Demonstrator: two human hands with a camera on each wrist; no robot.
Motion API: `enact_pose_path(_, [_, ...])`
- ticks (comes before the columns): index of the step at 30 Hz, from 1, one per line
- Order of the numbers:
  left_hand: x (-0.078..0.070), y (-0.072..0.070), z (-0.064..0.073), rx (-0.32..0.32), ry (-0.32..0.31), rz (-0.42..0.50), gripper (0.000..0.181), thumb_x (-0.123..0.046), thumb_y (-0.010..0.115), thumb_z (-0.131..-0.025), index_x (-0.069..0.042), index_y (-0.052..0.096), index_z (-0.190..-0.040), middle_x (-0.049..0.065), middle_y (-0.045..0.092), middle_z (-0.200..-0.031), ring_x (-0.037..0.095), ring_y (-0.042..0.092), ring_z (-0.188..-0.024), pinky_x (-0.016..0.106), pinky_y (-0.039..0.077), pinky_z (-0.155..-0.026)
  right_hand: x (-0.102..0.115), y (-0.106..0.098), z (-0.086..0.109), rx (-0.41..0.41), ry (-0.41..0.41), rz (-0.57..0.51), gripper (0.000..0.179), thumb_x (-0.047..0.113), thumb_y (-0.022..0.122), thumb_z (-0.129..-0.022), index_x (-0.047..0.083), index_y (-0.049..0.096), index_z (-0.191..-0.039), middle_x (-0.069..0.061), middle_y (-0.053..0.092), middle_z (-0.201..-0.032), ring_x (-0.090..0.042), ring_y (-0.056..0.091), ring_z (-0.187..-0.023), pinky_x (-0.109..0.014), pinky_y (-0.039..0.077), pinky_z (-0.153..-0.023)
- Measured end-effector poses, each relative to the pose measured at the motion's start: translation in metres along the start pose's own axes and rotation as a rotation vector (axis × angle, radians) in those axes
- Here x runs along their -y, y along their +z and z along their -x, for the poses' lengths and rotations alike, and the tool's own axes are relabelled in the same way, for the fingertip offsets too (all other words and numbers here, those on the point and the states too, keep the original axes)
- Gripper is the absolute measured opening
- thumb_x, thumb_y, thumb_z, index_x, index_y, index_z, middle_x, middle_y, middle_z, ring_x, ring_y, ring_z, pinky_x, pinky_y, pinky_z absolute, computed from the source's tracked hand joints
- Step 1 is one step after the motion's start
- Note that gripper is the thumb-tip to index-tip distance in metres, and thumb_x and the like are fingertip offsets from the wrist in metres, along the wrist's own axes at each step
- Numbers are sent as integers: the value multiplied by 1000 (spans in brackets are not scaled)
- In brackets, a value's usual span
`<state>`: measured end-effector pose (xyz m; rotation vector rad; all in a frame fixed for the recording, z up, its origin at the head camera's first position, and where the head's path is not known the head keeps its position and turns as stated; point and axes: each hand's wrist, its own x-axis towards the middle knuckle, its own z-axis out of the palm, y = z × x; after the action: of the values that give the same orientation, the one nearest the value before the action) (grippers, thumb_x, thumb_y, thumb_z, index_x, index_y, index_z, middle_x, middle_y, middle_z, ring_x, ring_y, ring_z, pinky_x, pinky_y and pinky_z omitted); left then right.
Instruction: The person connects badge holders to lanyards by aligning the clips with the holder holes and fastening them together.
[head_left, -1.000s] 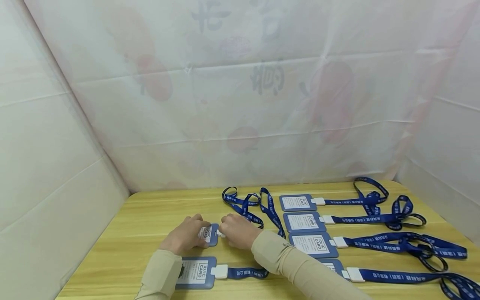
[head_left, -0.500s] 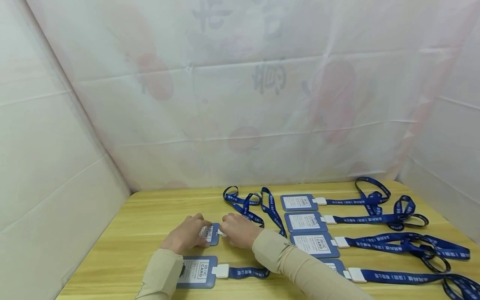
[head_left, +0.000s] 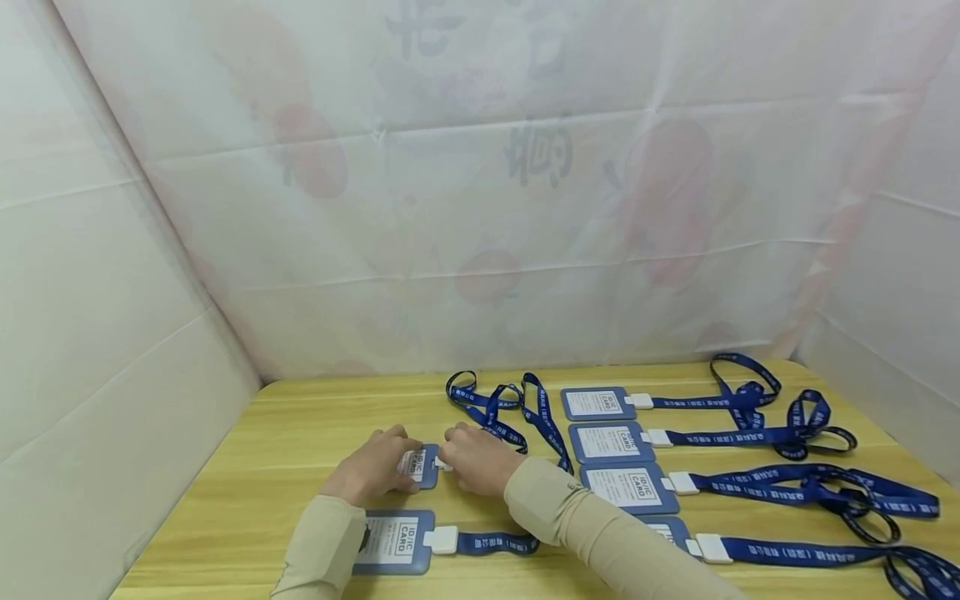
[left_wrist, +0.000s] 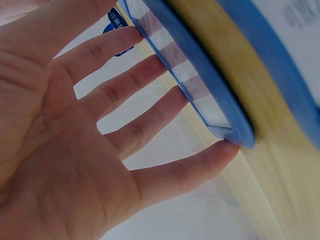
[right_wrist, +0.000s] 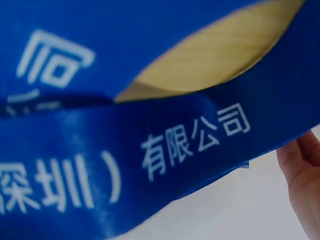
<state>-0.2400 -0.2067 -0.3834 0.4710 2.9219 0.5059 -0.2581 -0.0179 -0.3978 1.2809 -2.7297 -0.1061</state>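
Note:
A blue ID badge holder (head_left: 428,467) with a white card lies on the table between both hands. My left hand (head_left: 375,465) holds it by its long edges, thumb on the near side. In the left wrist view, fingertips (left_wrist: 177,95) rest along the holder's blue edge (left_wrist: 220,102). My right hand (head_left: 476,460) pinches the white clip (head_left: 443,464) at the holder's end, mostly hidden by the fingers. From that hand a blue lanyard (head_left: 546,421) loops toward the back. The lanyard's printed band (right_wrist: 195,142) fills most of the right wrist view, with a few fingers (right_wrist: 295,165) at the edge.
Nearer me lies another badge holder (head_left: 401,542) with its white clip (head_left: 444,540) and lanyard (head_left: 491,543). To the right, several badges (head_left: 597,404) lie in a column, their lanyards (head_left: 697,403) stretching right. White cloth walls (head_left: 487,208) surround the wooden table (head_left: 247,483).

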Motion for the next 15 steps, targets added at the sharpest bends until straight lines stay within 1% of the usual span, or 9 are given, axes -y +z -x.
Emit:
enact_pose_path(8, [0,0,-1,8,-10,4,54,-16,88,-77,-5,70,-127,5,60,-113,24,54,-99,47,52,-92,0,1,-1,8,5,-1,24,12,81,-86,12,78,-110,-1,68,-100,-11,61,-89,-17,51,-81])
enact_pose_path(15, [-1,1,-1,3,-1,-5,54,-15,88,-77,-4,70,-127,5,60,-111,24,53,-96,45,53,-90,0,0,-1,12,11,0,24,12,81,-86,12,78,-110,-1,69,-102,-11,62,-91,-18,52,-82])
